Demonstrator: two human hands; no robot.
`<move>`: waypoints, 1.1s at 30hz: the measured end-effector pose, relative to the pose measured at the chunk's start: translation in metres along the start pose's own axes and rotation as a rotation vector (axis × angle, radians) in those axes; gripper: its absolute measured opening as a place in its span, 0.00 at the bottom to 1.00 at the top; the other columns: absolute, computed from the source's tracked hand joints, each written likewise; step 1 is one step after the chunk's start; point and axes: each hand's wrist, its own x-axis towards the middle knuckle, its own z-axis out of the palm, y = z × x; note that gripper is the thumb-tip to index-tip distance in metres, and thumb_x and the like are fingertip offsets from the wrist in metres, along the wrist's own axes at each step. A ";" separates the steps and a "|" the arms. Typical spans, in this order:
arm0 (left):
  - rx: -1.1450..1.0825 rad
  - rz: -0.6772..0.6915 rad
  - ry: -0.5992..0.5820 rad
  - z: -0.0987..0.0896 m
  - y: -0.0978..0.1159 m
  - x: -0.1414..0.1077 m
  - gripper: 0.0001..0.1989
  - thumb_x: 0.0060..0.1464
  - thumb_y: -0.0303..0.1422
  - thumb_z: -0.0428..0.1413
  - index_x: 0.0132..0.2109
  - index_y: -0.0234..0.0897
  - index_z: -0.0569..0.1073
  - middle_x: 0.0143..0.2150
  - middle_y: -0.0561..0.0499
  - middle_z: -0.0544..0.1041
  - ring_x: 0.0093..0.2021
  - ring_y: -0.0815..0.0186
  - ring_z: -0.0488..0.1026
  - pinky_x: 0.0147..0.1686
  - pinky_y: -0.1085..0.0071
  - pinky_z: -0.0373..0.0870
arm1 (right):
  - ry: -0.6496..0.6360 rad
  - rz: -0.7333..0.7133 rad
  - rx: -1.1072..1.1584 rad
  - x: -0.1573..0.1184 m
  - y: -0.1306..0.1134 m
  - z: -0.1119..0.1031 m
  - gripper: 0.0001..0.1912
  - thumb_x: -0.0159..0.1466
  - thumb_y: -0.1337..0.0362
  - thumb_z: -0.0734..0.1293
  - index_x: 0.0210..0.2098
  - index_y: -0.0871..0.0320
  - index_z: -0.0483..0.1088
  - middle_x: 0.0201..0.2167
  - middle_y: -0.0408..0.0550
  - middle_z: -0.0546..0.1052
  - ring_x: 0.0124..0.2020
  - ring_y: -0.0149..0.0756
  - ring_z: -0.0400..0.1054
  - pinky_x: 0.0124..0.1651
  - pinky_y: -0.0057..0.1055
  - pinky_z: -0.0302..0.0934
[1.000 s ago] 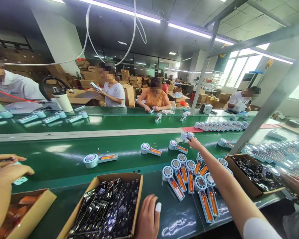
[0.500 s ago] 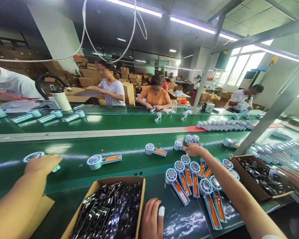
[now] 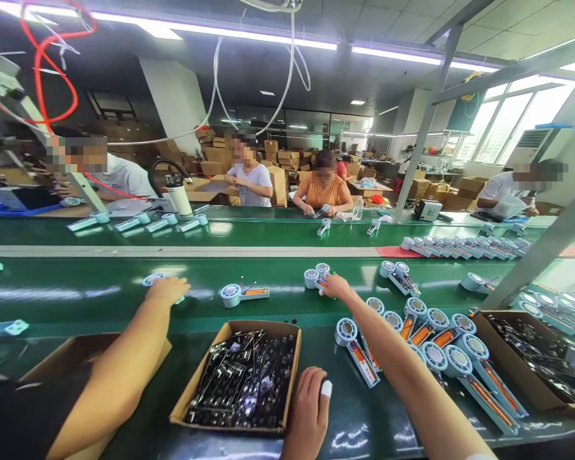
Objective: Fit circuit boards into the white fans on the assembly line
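Observation:
My right hand (image 3: 335, 287) reaches across the green conveyor belt, its fingers pinched on the handle of a light-blue handheld fan housing (image 3: 322, 269). A second housing (image 3: 311, 278) sits right beside it. Wire and orange parts show in the open handles. My left hand (image 3: 311, 409), with a white cover on the thumb, rests flat against the right side of a cardboard box (image 3: 234, 427) of black circuit boards (image 3: 242, 377). Under my right forearm lie several open fan housings (image 3: 434, 356) with orange parts in their handles.
A co-worker's bare arm (image 3: 124, 358) reaches in from the left over another fan (image 3: 154, 279). One housing (image 3: 230, 294) lies between us. A second board box (image 3: 527, 396) stands at right by a slanted metal post (image 3: 522, 255). Several people sit across the belt.
The view has swung left. My right hand has moved left along the belt, and two housings now sit together at its fingers. The hand over the right-hand box has gone from view.

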 end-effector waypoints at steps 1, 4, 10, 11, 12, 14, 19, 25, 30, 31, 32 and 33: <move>-0.008 -0.007 -0.001 -0.003 0.007 0.001 0.15 0.63 0.30 0.46 0.49 0.36 0.76 0.46 0.39 0.81 0.49 0.54 0.79 0.49 0.54 0.79 | 0.020 0.000 0.011 -0.006 -0.008 -0.005 0.17 0.70 0.58 0.67 0.55 0.58 0.69 0.54 0.52 0.73 0.49 0.41 0.72 0.50 0.44 0.70; -0.077 -0.006 -0.014 -0.016 0.035 0.002 0.15 0.63 0.29 0.46 0.47 0.36 0.76 0.46 0.40 0.81 0.48 0.56 0.79 0.50 0.57 0.78 | 0.100 -0.027 0.052 -0.040 -0.030 -0.014 0.14 0.69 0.57 0.67 0.48 0.60 0.73 0.48 0.52 0.76 0.47 0.42 0.73 0.48 0.41 0.69; -0.189 -0.277 -0.076 -0.082 0.069 -0.004 0.14 0.66 0.35 0.47 0.45 0.40 0.77 0.30 0.50 0.81 0.30 0.64 0.79 0.29 0.74 0.77 | 0.343 -0.099 0.220 -0.179 -0.028 0.047 0.08 0.65 0.58 0.66 0.38 0.53 0.75 0.42 0.52 0.77 0.37 0.45 0.74 0.36 0.34 0.64; -0.128 -0.304 -0.031 -0.098 0.062 -0.002 0.15 0.67 0.36 0.47 0.44 0.40 0.77 0.28 0.51 0.80 0.27 0.64 0.79 0.27 0.74 0.75 | 0.440 -0.126 0.273 -0.199 -0.021 0.068 0.07 0.63 0.58 0.67 0.38 0.51 0.76 0.43 0.52 0.78 0.37 0.45 0.75 0.36 0.35 0.64; -0.017 -0.302 0.047 -0.113 0.052 0.003 0.15 0.66 0.36 0.46 0.43 0.40 0.77 0.30 0.50 0.81 0.29 0.63 0.79 0.29 0.72 0.76 | 0.508 -0.151 0.295 -0.217 -0.015 0.090 0.07 0.63 0.58 0.68 0.40 0.49 0.76 0.45 0.52 0.78 0.38 0.46 0.75 0.36 0.36 0.65; 0.272 -0.255 0.182 -0.138 0.023 0.016 0.15 0.64 0.36 0.46 0.44 0.38 0.77 0.40 0.43 0.83 0.37 0.58 0.80 0.39 0.64 0.78 | 0.590 -0.144 0.296 -0.239 -0.003 0.130 0.08 0.61 0.58 0.70 0.41 0.46 0.76 0.45 0.51 0.78 0.40 0.49 0.75 0.33 0.36 0.66; 0.608 -0.221 0.088 -0.158 -0.038 0.052 0.15 0.55 0.31 0.48 0.42 0.38 0.79 0.49 0.38 0.80 0.55 0.46 0.73 0.53 0.50 0.71 | 0.648 -0.036 0.311 -0.257 0.001 0.172 0.15 0.62 0.59 0.67 0.49 0.47 0.74 0.56 0.53 0.75 0.52 0.54 0.73 0.42 0.44 0.73; 0.546 -0.166 0.009 -0.159 -0.060 0.061 0.09 0.50 0.35 0.52 0.34 0.43 0.78 0.45 0.39 0.81 0.55 0.42 0.71 0.55 0.45 0.67 | 0.393 -0.016 0.665 -0.291 0.020 0.151 0.24 0.69 0.61 0.60 0.63 0.52 0.64 0.61 0.54 0.72 0.60 0.46 0.69 0.58 0.43 0.68; 0.399 -0.192 0.021 -0.168 -0.064 0.067 0.09 0.49 0.39 0.53 0.33 0.44 0.77 0.39 0.43 0.82 0.43 0.45 0.76 0.52 0.49 0.68 | 0.402 0.085 0.823 -0.308 0.043 0.142 0.14 0.70 0.60 0.59 0.46 0.55 0.75 0.45 0.53 0.81 0.46 0.44 0.76 0.50 0.38 0.71; 0.387 -0.222 0.042 -0.169 -0.059 0.069 0.09 0.50 0.39 0.53 0.34 0.44 0.77 0.38 0.43 0.82 0.42 0.46 0.77 0.51 0.51 0.69 | 0.409 0.080 0.820 -0.307 0.043 0.140 0.14 0.70 0.60 0.59 0.43 0.55 0.76 0.43 0.52 0.81 0.46 0.44 0.76 0.49 0.38 0.71; 0.379 -0.262 0.072 -0.170 -0.053 0.071 0.10 0.51 0.39 0.53 0.35 0.44 0.77 0.38 0.43 0.82 0.41 0.47 0.77 0.50 0.52 0.70 | 0.417 0.073 0.816 -0.307 0.041 0.138 0.13 0.70 0.61 0.59 0.43 0.54 0.76 0.42 0.52 0.80 0.45 0.44 0.76 0.49 0.37 0.70; 0.373 -0.311 0.108 -0.171 -0.046 0.073 0.10 0.51 0.39 0.53 0.36 0.43 0.78 0.38 0.44 0.82 0.40 0.48 0.77 0.49 0.52 0.70 | 0.423 0.065 0.813 -0.305 0.038 0.136 0.13 0.70 0.61 0.60 0.43 0.54 0.76 0.41 0.51 0.80 0.44 0.43 0.75 0.48 0.37 0.70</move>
